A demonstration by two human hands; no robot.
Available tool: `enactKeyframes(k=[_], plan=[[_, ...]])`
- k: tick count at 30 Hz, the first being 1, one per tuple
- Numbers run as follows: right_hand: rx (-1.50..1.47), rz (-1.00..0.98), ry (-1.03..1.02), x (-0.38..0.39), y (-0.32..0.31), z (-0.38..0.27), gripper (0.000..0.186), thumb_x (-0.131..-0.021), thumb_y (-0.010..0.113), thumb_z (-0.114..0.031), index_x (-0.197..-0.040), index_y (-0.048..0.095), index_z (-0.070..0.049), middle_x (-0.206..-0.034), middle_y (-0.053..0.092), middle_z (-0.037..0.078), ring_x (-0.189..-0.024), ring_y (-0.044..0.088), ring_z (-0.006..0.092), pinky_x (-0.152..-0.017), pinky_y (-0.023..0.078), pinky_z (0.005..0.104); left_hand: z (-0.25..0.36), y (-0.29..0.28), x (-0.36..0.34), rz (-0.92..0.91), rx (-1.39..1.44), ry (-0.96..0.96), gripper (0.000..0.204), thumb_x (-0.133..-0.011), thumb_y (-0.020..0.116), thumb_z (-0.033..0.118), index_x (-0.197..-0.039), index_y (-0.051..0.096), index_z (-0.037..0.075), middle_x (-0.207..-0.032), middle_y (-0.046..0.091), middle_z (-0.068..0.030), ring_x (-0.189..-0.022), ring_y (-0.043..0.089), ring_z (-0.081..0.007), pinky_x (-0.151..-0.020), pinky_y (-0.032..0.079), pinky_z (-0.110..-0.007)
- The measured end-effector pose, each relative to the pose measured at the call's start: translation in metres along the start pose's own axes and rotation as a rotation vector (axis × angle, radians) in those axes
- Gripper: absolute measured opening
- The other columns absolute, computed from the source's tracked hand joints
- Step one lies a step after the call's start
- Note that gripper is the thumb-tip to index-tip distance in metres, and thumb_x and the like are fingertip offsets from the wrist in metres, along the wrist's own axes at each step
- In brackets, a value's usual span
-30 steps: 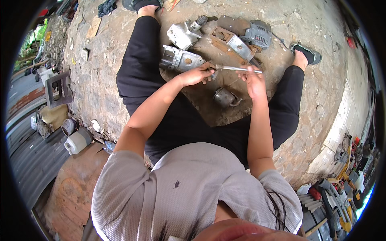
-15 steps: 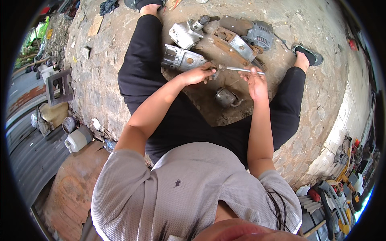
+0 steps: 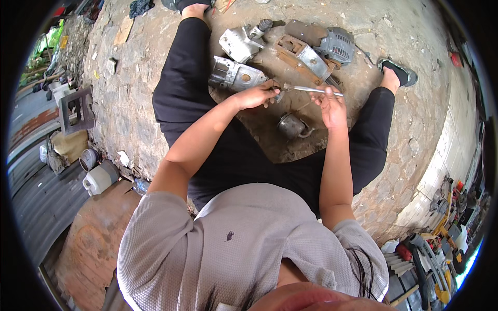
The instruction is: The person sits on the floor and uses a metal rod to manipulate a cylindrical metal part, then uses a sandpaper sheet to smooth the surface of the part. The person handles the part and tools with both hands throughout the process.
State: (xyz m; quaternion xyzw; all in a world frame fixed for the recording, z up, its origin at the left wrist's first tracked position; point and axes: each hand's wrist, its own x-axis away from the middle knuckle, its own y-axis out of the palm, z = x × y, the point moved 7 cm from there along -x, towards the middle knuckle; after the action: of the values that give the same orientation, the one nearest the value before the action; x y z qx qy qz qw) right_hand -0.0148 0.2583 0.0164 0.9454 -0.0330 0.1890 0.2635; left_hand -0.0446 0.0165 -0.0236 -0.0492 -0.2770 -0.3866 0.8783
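Note:
My left hand [image 3: 258, 95] grips a small dark metal piece [image 3: 278, 92] too small to make out fully, just in front of an aluminum housing [image 3: 233, 72]. My right hand [image 3: 331, 106] holds a thin silver rod-shaped tool [image 3: 316, 90] crosswise, its left end at that small piece. Beyond them lie a cast aluminum part [image 3: 239, 43] with a cylinder on it, a rusty metal block [image 3: 301, 59], a dark cylindrical body [image 3: 304, 31] and a grey finned motor housing [image 3: 336, 44]. A metal canister [image 3: 292, 126] with a bent bracket sits between my thighs.
My outstretched legs [image 3: 176, 78] frame the parts on a dusty stone floor [image 3: 116, 93]. At left are a plastic frame [image 3: 70, 122], a white jug [image 3: 99, 181] and corrugated metal sheets [image 3: 36, 207]. At lower right is a pile of mixed tools and scrap [image 3: 430, 259].
The view has shifted slightly, so the parts appear a little farther right. My hands keep nearly the same grip and position, the tool still at the small piece.

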Motion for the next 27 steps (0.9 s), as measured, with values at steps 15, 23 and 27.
enactKeyframes(k=[15, 23, 27], plan=[[0.124, -0.03, -0.04, -0.001, 0.001, -0.001, 0.029, -0.106, 0.059, -0.026, -0.107, 0.07, 0.001, -0.092, 0.076, 0.009, -0.078, 0.063, 0.0128, -0.066, 0.043, 0.0265, -0.009, -0.002, -0.003, 0.012, -0.015, -0.063, 0.045, -0.108, 0.055, 0.041, -0.136, 0.054, 0.006, -0.098, 0.06, -0.0042, -0.08, 0.058, -0.0129, -0.076, 0.048, -0.028], [0.21, 0.001, -0.061, -0.004, -0.011, 0.0, 0.028, -0.107, 0.058, -0.024, -0.103, 0.069, 0.001, -0.092, 0.076, 0.011, -0.078, 0.061, 0.0113, -0.068, 0.045, 0.0253, -0.009, 0.006, -0.005, -0.056, -0.025, -0.063, 0.042, -0.109, 0.053, 0.038, -0.136, 0.055, 0.006, -0.103, 0.06, -0.0019, -0.091, 0.057, -0.0114, -0.076, 0.05, -0.028], [0.351, 0.223, 0.037, -0.007, -0.024, 0.021, 0.028, -0.107, 0.057, -0.025, -0.105, 0.07, 0.0, -0.094, 0.076, 0.01, -0.079, 0.063, 0.011, -0.068, 0.045, 0.0249, -0.016, -0.001, -0.006, -0.024, 0.079, -0.025, 0.041, -0.109, 0.052, 0.038, -0.137, 0.054, 0.007, -0.104, 0.059, -0.0019, -0.092, 0.057, -0.0115, -0.079, 0.05, -0.029]])
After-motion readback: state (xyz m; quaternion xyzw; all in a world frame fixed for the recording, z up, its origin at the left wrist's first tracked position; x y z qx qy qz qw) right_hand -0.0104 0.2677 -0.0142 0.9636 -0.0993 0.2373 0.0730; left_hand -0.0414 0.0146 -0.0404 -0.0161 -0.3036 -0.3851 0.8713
